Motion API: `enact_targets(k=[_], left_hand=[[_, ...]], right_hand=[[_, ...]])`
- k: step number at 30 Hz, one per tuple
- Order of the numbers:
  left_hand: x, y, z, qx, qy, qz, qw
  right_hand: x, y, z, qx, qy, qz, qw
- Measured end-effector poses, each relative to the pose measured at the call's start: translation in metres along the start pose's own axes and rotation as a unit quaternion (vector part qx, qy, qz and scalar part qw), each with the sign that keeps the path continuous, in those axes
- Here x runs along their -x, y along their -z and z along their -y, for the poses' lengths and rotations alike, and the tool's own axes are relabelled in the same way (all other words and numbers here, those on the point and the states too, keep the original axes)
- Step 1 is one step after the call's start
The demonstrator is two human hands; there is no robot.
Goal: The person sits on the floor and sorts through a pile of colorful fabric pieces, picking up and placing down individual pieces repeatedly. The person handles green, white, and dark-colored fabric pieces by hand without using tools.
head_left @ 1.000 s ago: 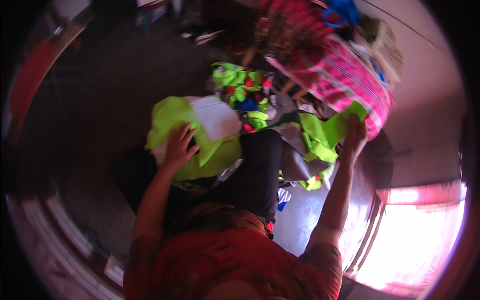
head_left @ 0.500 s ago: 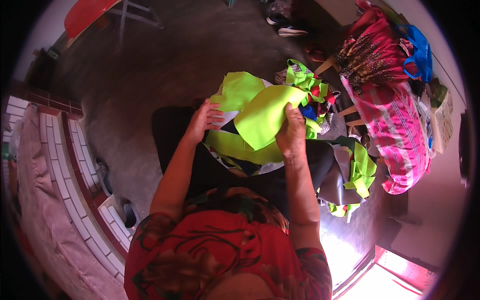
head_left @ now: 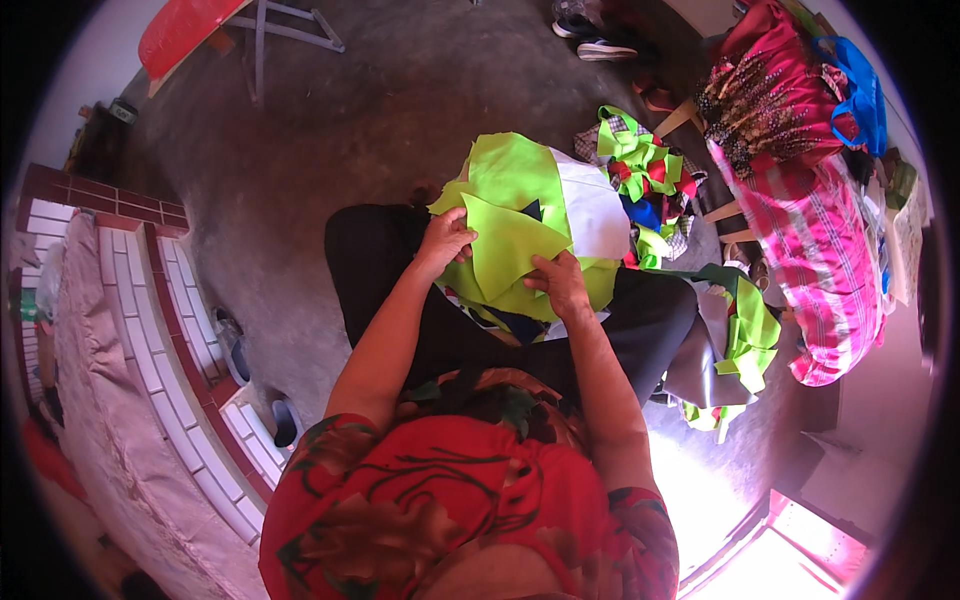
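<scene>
A bright yellow-green piece of fabric [head_left: 508,252] spreads over my lap between both hands. My left hand [head_left: 446,243] has its fingers closed on the left edge of that piece. My right hand [head_left: 562,284] pinches its right edge, thumb and fingers together. Underneath and beyond lie more yellow-green cloth [head_left: 515,172] and a white piece [head_left: 592,205]. Dark scraps poke out below the pile near my lap, and a small dark patch shows above the held piece. What lies under the top layers is hidden.
Mixed scraps in yellow-green, red, blue and check [head_left: 648,170] lie beyond my right knee. A grey and yellow-green bundle [head_left: 735,340] rests beside my right leg. Pink plaid cloth [head_left: 790,270] covers something at the right. Shoes [head_left: 605,50] and a folding metal stand [head_left: 290,40] are farther off.
My right hand has come down and inward, lowering the fabric piece it held up onto the pile. My left hand, open before, now grips the piece's left edge.
</scene>
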State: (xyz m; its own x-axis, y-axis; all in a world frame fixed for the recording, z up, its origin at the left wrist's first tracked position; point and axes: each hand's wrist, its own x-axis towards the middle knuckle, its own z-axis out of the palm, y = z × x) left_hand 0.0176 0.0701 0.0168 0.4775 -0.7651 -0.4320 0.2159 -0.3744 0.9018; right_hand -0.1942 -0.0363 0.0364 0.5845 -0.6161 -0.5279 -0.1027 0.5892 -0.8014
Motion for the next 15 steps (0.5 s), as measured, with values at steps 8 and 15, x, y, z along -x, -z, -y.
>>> enact_targets(k=[8, 15], left_hand=[[0.008, 0.007, -0.003, -0.088, 0.007, -0.038, 0.995], [0.004, 0.011, 0.008, -0.154, -0.030, -0.098, 0.983]], right_hand=[[0.001, -0.003, -0.010, 0.158, -0.009, -0.005, 0.987], [0.005, -0.011, -0.010, 0.153, 0.001, -0.026, 0.988]])
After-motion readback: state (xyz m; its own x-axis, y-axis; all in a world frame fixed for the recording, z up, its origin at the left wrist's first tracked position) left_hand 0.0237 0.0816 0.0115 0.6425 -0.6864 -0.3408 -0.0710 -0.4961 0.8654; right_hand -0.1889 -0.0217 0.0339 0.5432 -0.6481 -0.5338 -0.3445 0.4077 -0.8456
